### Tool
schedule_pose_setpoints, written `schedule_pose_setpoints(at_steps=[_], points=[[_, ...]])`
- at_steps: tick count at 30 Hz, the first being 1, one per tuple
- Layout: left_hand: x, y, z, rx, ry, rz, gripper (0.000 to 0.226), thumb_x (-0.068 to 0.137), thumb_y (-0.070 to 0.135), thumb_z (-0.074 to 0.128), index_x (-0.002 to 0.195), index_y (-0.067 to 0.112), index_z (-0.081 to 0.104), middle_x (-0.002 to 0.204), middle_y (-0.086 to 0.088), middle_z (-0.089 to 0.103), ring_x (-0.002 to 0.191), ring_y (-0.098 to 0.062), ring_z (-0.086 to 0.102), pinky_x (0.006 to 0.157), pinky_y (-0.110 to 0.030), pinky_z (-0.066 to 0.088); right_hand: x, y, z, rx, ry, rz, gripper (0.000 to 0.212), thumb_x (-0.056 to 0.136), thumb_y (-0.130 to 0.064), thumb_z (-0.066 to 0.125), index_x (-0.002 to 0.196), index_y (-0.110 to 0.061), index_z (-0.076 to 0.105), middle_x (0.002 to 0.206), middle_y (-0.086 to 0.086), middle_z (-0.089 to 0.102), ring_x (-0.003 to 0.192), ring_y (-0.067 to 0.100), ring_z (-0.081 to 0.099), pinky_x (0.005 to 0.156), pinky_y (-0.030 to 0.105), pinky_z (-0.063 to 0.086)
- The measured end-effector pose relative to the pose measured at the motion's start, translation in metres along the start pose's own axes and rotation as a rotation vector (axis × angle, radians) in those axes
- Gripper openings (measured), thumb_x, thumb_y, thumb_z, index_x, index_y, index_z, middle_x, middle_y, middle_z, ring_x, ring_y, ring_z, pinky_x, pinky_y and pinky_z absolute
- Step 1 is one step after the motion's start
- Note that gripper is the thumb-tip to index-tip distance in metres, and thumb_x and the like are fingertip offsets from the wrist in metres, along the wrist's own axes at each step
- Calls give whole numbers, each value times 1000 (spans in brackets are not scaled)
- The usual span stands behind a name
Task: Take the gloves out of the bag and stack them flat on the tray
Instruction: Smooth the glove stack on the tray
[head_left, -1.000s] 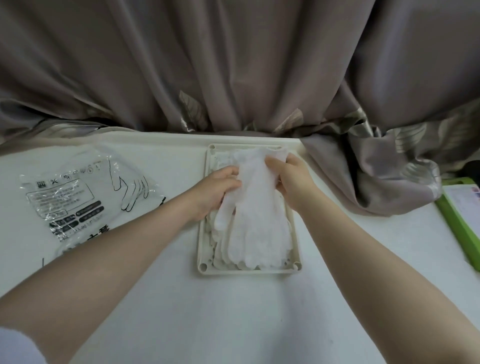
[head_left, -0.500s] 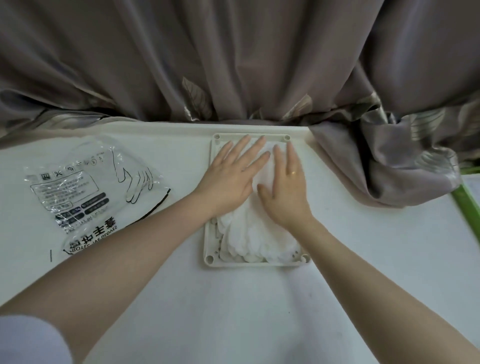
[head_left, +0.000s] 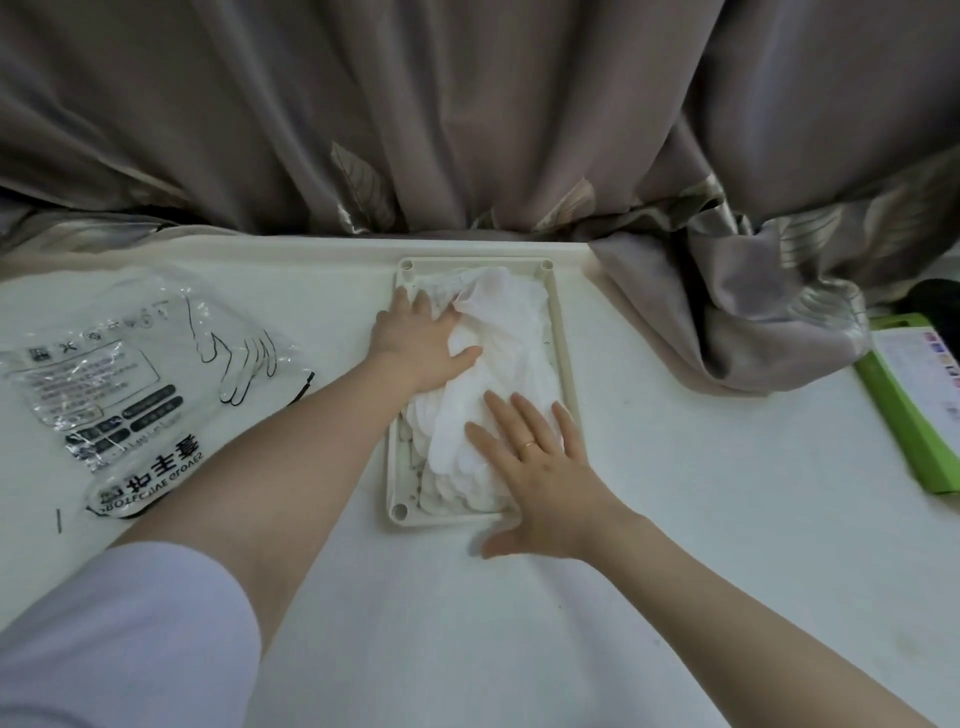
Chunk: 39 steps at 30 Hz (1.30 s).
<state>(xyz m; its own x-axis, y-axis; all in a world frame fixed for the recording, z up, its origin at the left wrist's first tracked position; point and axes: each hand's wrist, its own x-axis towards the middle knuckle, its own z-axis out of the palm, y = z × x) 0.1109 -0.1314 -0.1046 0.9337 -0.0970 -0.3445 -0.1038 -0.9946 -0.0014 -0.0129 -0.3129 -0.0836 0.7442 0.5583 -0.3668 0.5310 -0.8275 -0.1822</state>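
A cream rectangular tray (head_left: 565, 364) sits at the back middle of the white table, holding a stack of white gloves (head_left: 511, 343). The top glove's cuff is crumpled at the far end. My left hand (head_left: 418, 343) lies flat on the left side of the stack, fingers spread toward the tray's far left corner. My right hand (head_left: 535, 462) presses flat on the near end of the stack, fingers apart, a ring on one finger. The clear printed glove bag (head_left: 130, 384) lies flat on the table to the left, apart from both hands.
A grey-brown curtain (head_left: 467, 119) hangs along the table's back edge, and a bunched fold (head_left: 737, 312) of it rests on the table right of the tray. A green-edged board (head_left: 914, 400) lies at the right edge.
Both hands went from holding a glove above the tray to pressing flat on the stack. Since then my right hand has slid toward the near end and my left toward the left side.
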Motion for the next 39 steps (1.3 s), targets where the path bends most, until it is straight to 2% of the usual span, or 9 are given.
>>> schedule_pose_setpoints(at_steps=[8, 17, 22, 26, 29, 31, 34, 37, 39], points=[[-7, 6, -12, 202, -49, -87, 78, 87, 73, 20, 148, 25, 21, 146, -5, 40, 126, -29, 37, 81, -34, 31, 12, 23, 4, -173, -131, -50, 106, 79, -45, 66, 149, -35, -13, 154, -1, -33, 140, 21, -33, 112, 51, -19], [-47, 1, -7, 139, -144, -220, 88, 82, 79, 23, 146, 19, 26, 144, -2, 43, 118, -23, 55, 82, -27, 46, -7, 56, -21, -252, -104, 53, 91, 83, 6, 41, 149, -43, 1, 152, 0, -35, 141, 25, -31, 114, 46, -17], [-62, -18, -7, -50, -158, -291, 69, 95, 60, 26, 142, 10, 34, 138, -10, 49, 118, -29, 53, 78, -29, 39, 12, 56, -39, -298, 39, 157, 80, 90, 3, 38, 147, -48, 12, 153, 1, -33, 142, 28, -27, 114, 50, -14], [-74, -35, -9, -331, -168, -315, 43, 98, 35, 34, 119, 0, 48, 97, -19, 66, 79, -30, 64, 64, -27, 47, 14, 31, -46, -123, 187, 297, 47, 91, -12, 35, 134, -27, 50, 160, 6, -7, 147, 29, -9, 116, 48, -9], [-89, -43, -6, -105, 107, -324, 43, 95, 32, 42, 127, 4, 39, 120, -17, 53, 108, -34, 54, 74, -34, 41, 6, 14, -25, -137, 383, 154, 50, 86, -37, 38, 120, -8, 60, 145, 20, 42, 132, 37, 42, 111, 51, 27], [-101, -41, 0, -7, 294, -183, 39, 92, 25, 48, 124, 3, 43, 121, -17, 49, 110, -34, 49, 79, -38, 39, -2, 6, -4, -184, 266, 49, 74, 74, -62, 38, 115, -7, 65, 134, 17, 55, 119, 34, 57, 103, 50, 39], [-111, -36, 13, 24, 478, 205, 49, 89, 32, 50, 130, 5, 49, 142, -18, 41, 127, -35, 41, 101, -43, 24, -6, -4, 14, -266, 140, 68, 98, 59, -71, 66, 133, -8, 53, 146, 15, 43, 130, 31, 47, 109, 48, 31], [-109, -35, 20, 98, 186, 355, 92, 80, 71, 33, 151, 15, 13, 159, -8, -7, 146, -25, -2, 114, -33, -7, -2, 0, 11, -224, 118, 108, 94, 81, -52, 63, 151, -13, 13, 159, 9, 6, 147, 27, 8, 118, 44, -1], [-105, -40, 26, 163, 38, 308, 108, 74, 72, 51, 150, 24, -8, 155, -8, -25, 144, -25, -20, 115, -34, -12, 0, 2, 5, -203, 110, 124, 89, 85, -45, 59, 150, -15, 6, 159, 7, 3, 146, 25, 2, 117, 41, -6]])
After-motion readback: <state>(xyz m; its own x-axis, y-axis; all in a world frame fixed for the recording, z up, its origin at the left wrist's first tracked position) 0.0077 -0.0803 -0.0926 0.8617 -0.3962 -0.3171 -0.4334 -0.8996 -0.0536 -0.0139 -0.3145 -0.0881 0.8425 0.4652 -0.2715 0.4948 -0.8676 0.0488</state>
